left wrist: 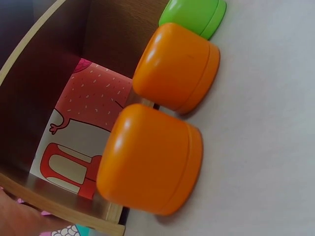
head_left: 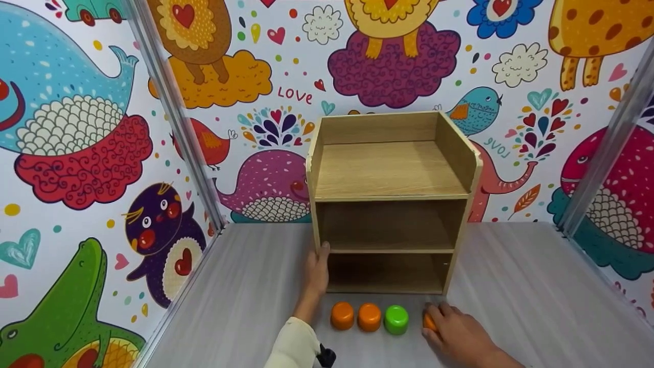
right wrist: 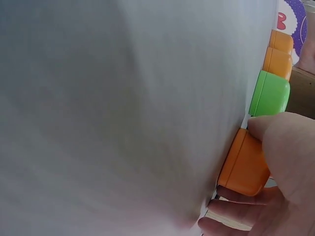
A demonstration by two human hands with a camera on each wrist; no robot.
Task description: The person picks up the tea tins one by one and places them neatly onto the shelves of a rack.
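In the head view my left hand (head_left: 316, 273) holds the left side panel of a small wooden shelf unit (head_left: 391, 197), thumb on its front edge. My right hand (head_left: 460, 332) grips an orange cup (right wrist: 244, 164) at the right end of a row, with the thumb on one side and fingers on the other. Most of that cup is hidden under the hand from above. To its left stand a green cup (head_left: 396, 320) and two more orange cups, the middle one (head_left: 369, 317) and the leftmost one (head_left: 342, 316), all rounded end up before the shelf.
The shelf unit has an upper tray with raised sides, a middle shelf (head_left: 391, 227) and a bottom compartment (head_left: 386, 273). Printed cartoon panels (head_left: 286, 66) wall the grey tabletop (head_left: 516, 286) at the back and sides. A black object (head_left: 326, 355) sits by the left sleeve.
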